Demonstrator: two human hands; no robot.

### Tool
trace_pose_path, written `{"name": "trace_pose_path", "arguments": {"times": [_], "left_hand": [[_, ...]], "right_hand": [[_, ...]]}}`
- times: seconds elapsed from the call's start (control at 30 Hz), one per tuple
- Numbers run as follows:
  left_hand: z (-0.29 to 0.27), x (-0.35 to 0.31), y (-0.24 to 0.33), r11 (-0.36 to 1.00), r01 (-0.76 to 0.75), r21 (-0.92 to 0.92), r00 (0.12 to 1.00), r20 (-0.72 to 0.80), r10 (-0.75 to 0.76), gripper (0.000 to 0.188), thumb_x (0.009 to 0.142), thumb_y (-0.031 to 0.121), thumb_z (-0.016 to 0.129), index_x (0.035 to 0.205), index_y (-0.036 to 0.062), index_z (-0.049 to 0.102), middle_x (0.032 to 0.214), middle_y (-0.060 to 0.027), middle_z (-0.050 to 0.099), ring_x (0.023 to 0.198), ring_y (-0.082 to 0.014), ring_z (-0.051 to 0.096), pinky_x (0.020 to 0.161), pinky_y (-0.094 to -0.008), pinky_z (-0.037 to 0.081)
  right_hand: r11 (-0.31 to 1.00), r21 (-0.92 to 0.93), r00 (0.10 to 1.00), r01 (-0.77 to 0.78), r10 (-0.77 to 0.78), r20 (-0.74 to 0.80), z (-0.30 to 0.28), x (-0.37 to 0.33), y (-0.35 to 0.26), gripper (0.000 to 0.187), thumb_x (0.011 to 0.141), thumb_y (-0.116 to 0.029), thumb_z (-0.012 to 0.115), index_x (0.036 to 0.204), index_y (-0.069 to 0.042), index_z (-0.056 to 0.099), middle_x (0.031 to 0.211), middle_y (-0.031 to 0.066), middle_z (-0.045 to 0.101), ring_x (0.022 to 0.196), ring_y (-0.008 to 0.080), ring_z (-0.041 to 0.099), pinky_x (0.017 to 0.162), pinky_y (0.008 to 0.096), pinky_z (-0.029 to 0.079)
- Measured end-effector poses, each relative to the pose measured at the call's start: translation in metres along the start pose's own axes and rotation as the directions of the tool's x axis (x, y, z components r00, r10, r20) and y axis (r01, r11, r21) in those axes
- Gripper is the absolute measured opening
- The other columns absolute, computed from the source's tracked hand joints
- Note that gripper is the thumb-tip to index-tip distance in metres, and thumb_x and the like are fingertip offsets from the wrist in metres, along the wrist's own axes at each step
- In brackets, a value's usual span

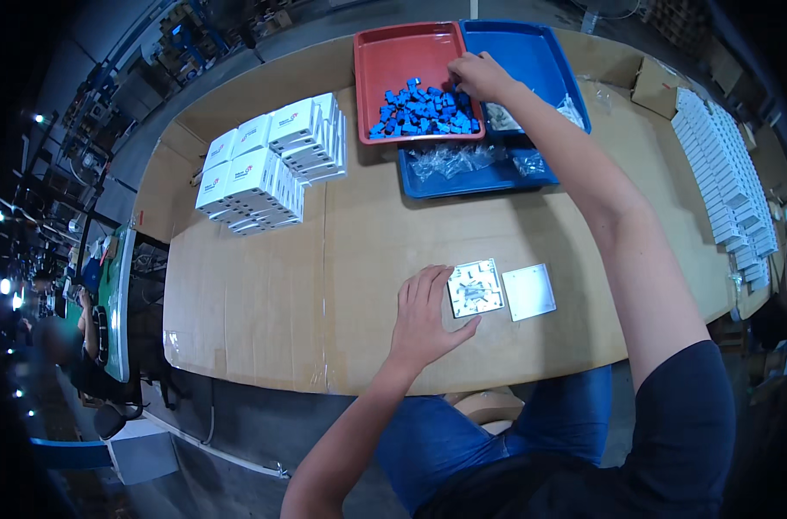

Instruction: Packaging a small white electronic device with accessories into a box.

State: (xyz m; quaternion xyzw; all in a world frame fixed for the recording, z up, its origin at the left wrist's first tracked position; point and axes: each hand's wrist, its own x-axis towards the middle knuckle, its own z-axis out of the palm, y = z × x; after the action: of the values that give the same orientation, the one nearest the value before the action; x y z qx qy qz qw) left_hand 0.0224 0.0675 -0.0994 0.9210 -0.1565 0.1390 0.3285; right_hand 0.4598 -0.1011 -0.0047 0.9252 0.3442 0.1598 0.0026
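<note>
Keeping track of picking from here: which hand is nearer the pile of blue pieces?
Right. The right hand is at the right side of the blue pieces; the left hand is well back toward the person, beside the open white case.

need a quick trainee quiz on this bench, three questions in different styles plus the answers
1. Which is directly under the fingertips of the right hand?
a) the front blue tray
b) the red tray
c) the stacked white boxes

2. True or false: the left hand is to the right of the flat white panel.

3. Fill in the gap: seen from the person's side, the flat white panel lies to the ____ of the open white case.

Key
1. b; the fingertips are over the red tray, by the heap of blue parts.
2. False; the left hand is at the left edge of the open white case.
3. right
</note>
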Motion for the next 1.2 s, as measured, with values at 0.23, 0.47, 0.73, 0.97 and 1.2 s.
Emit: {"name": "trace_pose_path", "arguments": {"times": [0.23,0.47,0.73,0.97,1.2], "left_hand": [[0.001,-0.002,0.005,1.000,-0.009,0.017,1.000,-0.001,0.009,0.084,0.075,0.038,0.086,0.141,0.0010,0.049,0.138,-0.0192,0.055,0.133,-0.0373,0.050,0.114,-0.0503,0.036],[-0.002,-0.003,0.005,0.999,-0.034,0.027,0.999,-0.007,0.035,0.083,0.075,0.038,0.085,0.140,0.0010,0.050,0.138,-0.0190,0.056,0.133,-0.0370,0.050,0.114,-0.0499,0.036],[0.000,-0.002,0.010,0.997,-0.056,0.046,0.998,-0.026,0.057,0.082,0.074,0.036,0.086,0.140,0.0026,0.050,0.136,-0.0180,0.057,0.132,-0.0371,0.051,0.114,-0.0493,0.037],[0.005,-0.012,0.013,0.998,-0.019,0.056,1.000,-0.023,0.020,0.082,0.072,0.032,0.087,0.140,0.0033,0.051,0.135,-0.0179,0.058,0.131,-0.0373,0.053,0.113,-0.0479,0.039],[0.002,0.003,0.006,1.000,0.024,-0.019,0.999,-0.027,-0.024,0.080,0.075,0.032,0.086,0.140,0.0014,0.051,0.137,-0.0200,0.058,0.132,-0.0402,0.052,0.114,-0.0496,0.040]], "right_hand": [[0.901,0.227,0.704,0.369,-0.112,-0.701,-0.075,-0.042,-0.025,0.024,0.083,-0.013,0.082,0.102,-0.010,0.067,0.112,0.0020,0.076,0.105,0.0264,0.069,0.092,0.0396,0.050],[0.731,0.324,0.498,0.601,-0.026,-0.867,-0.197,-0.128,-0.097,0.024,0.088,0.001,0.078,0.104,-0.005,0.062,0.131,0.0151,0.072,0.110,0.0251,0.074,0.093,0.0338,0.059],[-0.809,0.518,0.960,0.279,0.213,-0.183,-0.218,-0.206,-0.120,0.025,0.102,-0.019,0.068,0.120,-0.004,0.059,0.139,0.0219,0.064,0.114,0.0231,0.071,0.098,0.0318,0.063],[-0.855,0.462,0.971,0.236,0.185,-0.155,-0.193,-0.245,-0.138,0.046,0.101,-0.012,0.068,0.144,-0.007,0.055,0.139,0.0231,0.063,0.113,0.0226,0.072,0.095,0.0297,0.065],[-0.521,0.835,0.850,-0.176,0.348,0.396,-0.065,-0.292,-0.174,0.037,0.101,-0.005,0.067,0.137,0.004,0.064,0.136,0.0181,0.067,0.116,0.0203,0.069,0.104,0.0314,0.055]]}}
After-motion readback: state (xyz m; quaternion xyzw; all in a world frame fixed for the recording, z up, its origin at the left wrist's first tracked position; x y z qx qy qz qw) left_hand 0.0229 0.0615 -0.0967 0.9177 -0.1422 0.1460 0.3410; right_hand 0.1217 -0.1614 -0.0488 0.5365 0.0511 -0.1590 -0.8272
